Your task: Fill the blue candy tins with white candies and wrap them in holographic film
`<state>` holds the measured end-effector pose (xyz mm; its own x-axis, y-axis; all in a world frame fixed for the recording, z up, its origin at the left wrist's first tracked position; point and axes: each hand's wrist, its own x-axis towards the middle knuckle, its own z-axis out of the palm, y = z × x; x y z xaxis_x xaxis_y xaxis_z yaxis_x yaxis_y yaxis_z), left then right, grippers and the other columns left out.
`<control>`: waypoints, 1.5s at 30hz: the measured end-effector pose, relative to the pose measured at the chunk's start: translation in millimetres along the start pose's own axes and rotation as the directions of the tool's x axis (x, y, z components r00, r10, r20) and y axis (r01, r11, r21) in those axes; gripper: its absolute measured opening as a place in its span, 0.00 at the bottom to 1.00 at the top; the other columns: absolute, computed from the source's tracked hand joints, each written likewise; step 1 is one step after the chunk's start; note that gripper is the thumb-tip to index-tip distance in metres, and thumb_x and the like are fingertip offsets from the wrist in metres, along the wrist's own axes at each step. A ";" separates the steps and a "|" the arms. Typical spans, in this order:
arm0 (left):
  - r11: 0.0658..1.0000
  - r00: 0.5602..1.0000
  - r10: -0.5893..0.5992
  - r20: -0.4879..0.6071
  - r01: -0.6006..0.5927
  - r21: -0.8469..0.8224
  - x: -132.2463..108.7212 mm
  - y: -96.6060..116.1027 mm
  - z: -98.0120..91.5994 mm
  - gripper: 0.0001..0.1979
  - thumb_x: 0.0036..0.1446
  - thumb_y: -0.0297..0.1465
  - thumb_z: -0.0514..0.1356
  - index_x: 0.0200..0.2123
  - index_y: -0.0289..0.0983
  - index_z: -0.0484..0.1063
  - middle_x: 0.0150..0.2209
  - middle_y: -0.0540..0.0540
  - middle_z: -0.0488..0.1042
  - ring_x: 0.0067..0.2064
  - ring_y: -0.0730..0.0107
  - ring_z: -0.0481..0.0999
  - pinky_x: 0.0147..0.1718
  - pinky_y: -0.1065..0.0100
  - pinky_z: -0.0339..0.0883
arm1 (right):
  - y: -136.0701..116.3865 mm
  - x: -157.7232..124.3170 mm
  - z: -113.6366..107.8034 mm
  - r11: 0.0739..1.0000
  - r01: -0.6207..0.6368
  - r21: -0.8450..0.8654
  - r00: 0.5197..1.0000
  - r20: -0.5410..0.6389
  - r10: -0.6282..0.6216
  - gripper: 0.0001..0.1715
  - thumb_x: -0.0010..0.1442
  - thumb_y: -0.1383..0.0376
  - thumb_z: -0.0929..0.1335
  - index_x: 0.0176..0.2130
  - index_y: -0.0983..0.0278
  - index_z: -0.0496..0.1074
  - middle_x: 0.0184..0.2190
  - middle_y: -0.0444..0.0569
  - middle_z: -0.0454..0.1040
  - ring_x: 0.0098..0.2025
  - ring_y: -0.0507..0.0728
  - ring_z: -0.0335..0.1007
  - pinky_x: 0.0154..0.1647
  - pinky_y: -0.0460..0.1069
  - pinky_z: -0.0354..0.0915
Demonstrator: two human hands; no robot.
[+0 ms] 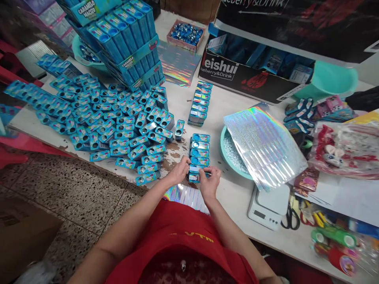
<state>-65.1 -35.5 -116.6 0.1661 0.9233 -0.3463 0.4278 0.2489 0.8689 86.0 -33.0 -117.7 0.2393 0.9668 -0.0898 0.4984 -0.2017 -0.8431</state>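
Left of the teal bowl [222, 150], left hand [180, 170] and right hand [211, 179], fingers curled nearly closed, touch a shiny strip [194, 169] atop blue boxes [200, 153], grip unclear; uneven pressure could skew it.

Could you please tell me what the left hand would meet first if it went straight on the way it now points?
The left hand would likely first meet the nearer short row of blue boxes; it may be touching them, though exact depth is unclear.

With our left hand [180, 171] and right hand [211, 182], we are touching a silvery strip [194, 169] atop blue Caramelo Macizo boxes [200, 153]; holographic sheeting [263, 146] is partly covering a turquoise basin [222, 146].
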 end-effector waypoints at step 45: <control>0.941 0.981 -0.186 -0.063 0.196 0.276 -65.7 -26.7 0.2 0.16 0.61 0.32 0.45 0.40 0.38 0.72 0.43 0.43 0.74 0.48 0.63 0.69 0.48 0.65 0.60 | -11.7 -57.4 -19.7 0.847 0.518 -0.117 0.617 0.737 -0.276 0.07 0.59 0.64 0.65 0.30 0.60 0.69 0.27 0.46 0.72 0.32 0.57 0.67 0.34 0.50 0.61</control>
<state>-87.3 -102.9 -117.0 0.0274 0.8774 -0.4790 0.6803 0.3348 0.6520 82.8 -89.2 -92.2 -0.6035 0.7682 -0.2135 0.6440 0.3118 -0.6986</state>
